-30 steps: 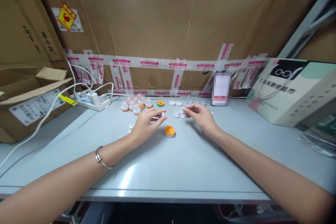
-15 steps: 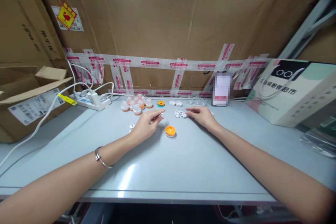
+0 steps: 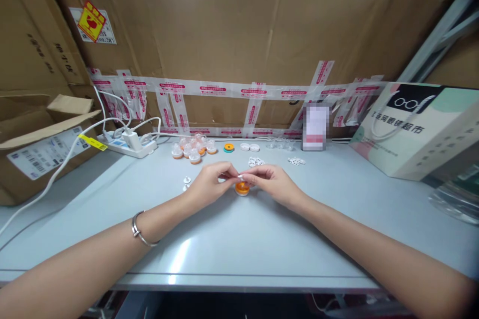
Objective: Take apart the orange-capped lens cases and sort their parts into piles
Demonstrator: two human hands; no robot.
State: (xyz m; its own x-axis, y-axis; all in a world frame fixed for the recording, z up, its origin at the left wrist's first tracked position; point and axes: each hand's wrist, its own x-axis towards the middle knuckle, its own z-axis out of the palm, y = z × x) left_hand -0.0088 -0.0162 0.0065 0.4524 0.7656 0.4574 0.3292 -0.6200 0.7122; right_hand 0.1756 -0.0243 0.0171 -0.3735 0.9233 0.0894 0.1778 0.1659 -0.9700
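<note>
Both hands meet at the middle of the table, just above an orange round part with a white base [image 3: 242, 190]. My left hand [image 3: 220, 179] pinches a small white piece [image 3: 240, 176] between thumb and fingers. From the other side, my right hand [image 3: 267, 179] closes its fingertips on the same spot; whether it holds a separate piece is too small to tell. Behind the hands lies a little pile of white parts [image 3: 256, 161]. Two white parts [image 3: 186, 183] stand left of my left hand.
Clear-domed pieces with orange bases [image 3: 194, 155], an orange and teal disc [image 3: 228, 147], white rings [image 3: 249, 147] and clear caps [image 3: 280, 144] line the back. More white parts [image 3: 296, 160] lie right. A phone [image 3: 314, 127], power strip [image 3: 138, 147], open carton [image 3: 41, 149] and bag [image 3: 407, 134] surround them.
My right hand has left the white pile and moved left and nearer to meet my left hand. My left hand has shifted slightly right and nearer, over the orange part.
</note>
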